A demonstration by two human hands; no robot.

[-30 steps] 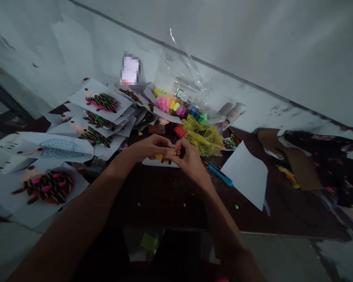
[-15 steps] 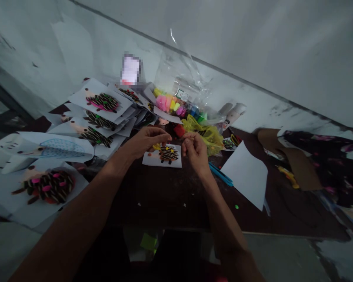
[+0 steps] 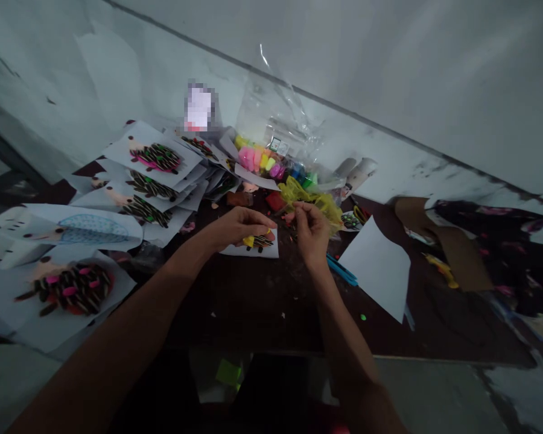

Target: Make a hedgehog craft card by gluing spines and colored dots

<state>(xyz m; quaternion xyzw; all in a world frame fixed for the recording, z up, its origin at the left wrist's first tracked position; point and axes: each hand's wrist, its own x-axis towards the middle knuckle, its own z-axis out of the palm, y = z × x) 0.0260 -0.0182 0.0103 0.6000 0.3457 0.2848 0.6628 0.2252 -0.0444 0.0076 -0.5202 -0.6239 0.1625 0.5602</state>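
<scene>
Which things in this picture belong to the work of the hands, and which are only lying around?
Seem to belong:
small hedgehog card, under the left hand
yellow piece, at that hand
clear bag of coloured lumps, perhaps

Probably only lying around:
blue tool
white sheet
brown cardboard
dark flowered cloth

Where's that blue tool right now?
In the head view, the blue tool lies on the table, right of centre, between the wrist of the right hand and the white sheet.
</scene>
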